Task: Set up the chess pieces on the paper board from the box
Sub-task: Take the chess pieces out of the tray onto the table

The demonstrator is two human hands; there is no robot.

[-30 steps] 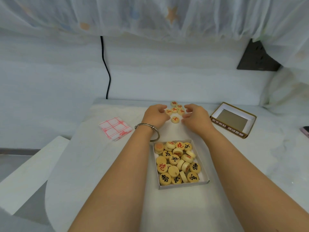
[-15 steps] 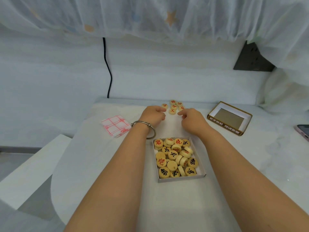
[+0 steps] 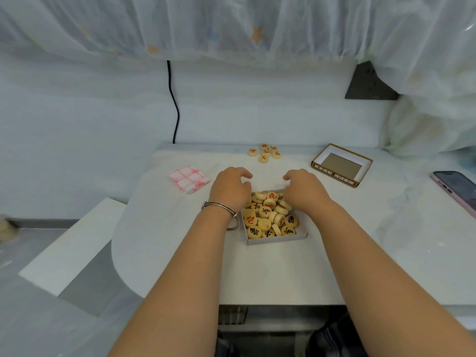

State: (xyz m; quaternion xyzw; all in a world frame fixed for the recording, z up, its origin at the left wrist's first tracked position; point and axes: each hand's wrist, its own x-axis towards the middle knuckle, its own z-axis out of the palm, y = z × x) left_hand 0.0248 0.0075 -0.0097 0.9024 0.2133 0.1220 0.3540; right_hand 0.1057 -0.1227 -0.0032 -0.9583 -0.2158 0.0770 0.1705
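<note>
A white shallow box (image 3: 277, 238) in the middle of the table holds several round wooden chess pieces (image 3: 268, 215) with red and black characters. My left hand (image 3: 230, 188) hovers over the box's far left corner, fingers loosely curled and holding nothing. My right hand (image 3: 302, 188) hangs over the far right corner in the same way. Several red-marked pieces (image 3: 265, 152) lie in a small cluster near the table's far edge. The paper board (image 3: 188, 178) lies folded, red grid showing, to the left of my left hand.
The brown box lid (image 3: 341, 164) lies upside down at the far right. A phone (image 3: 457, 191) rests at the table's right edge. A black cable (image 3: 175, 104) runs down the wall behind. A white ledge (image 3: 74, 251) sits lower on the left.
Both hands have drawn back from the cluster of red pieces at the far edge to just above the box. The cluster stays where it was left.
</note>
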